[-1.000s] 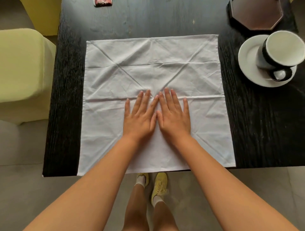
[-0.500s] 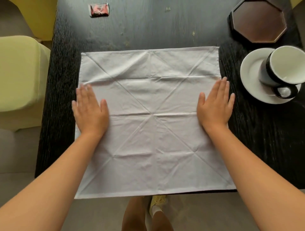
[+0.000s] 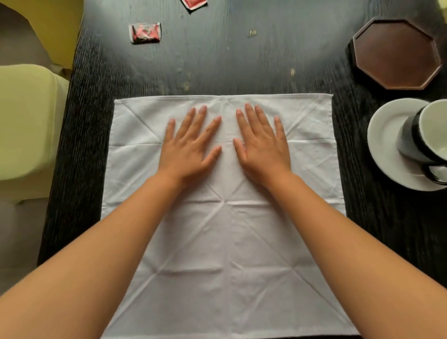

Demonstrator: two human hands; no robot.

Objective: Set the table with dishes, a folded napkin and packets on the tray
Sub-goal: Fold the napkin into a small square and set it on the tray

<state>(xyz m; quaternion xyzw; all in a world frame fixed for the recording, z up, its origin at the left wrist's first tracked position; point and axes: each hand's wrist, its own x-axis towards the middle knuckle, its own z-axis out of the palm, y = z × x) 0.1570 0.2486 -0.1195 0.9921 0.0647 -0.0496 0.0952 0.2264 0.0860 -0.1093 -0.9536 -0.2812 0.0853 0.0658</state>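
Nearest, one white napkin (image 3: pixel 225 242) spread flat and unfolded on the dark table (image 3: pixel 217 63), creased with fold lines, its near edge at the table's front. On its far half, two hands pressed palm-down side by side, fingers straight and slightly spread, gripping nothing: left hand (image 3: pixel 191 147), right hand (image 3: pixel 262 145). To the right, one white saucer (image 3: pixel 384 145) carrying one cup (image 3: pixel 425 135); farther, one brown octagonal tray (image 3: pixel 396 53) at the far right, and two red packets, one (image 3: pixel 145 33) far left, one (image 3: pixel 193 3) cut off by the top edge.
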